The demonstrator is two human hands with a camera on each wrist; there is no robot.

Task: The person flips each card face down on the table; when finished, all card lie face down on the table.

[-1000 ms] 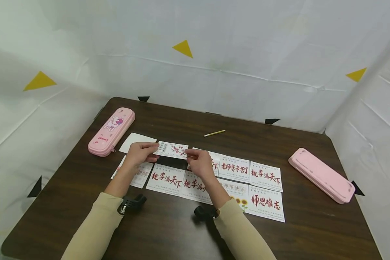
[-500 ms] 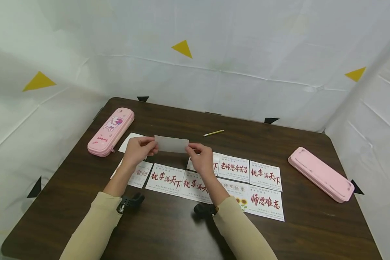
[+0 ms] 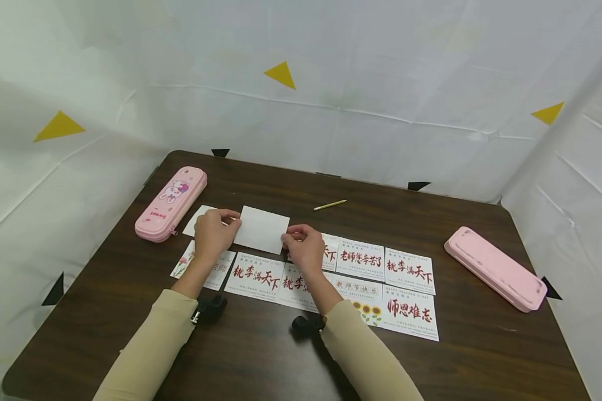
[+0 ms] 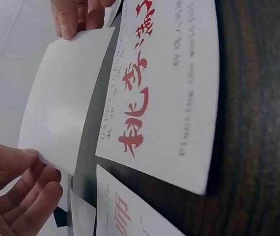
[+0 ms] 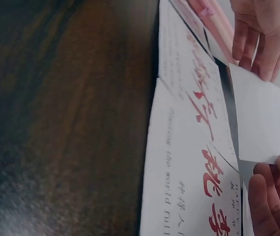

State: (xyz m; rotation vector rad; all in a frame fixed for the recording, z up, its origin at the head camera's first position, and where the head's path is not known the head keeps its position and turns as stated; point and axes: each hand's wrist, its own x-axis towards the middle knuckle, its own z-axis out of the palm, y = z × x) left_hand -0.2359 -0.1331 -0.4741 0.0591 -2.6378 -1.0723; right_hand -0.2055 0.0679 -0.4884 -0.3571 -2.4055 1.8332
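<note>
Left of centre in the head view, the blank-faced card is pinched at its left edge by the left hand, at its right by the right hand. It looks light and easily creased — best held by opposite edges.

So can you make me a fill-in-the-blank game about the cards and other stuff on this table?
1. The card held by the left hand and the right hand has an upper side coloured ____.
2. The left case and the right case are both coloured ____.
3. The pencil is coloured ____.
4. The English word readable on the left case is ____.

Missing words: white; pink; yellow; Sweet.
</note>
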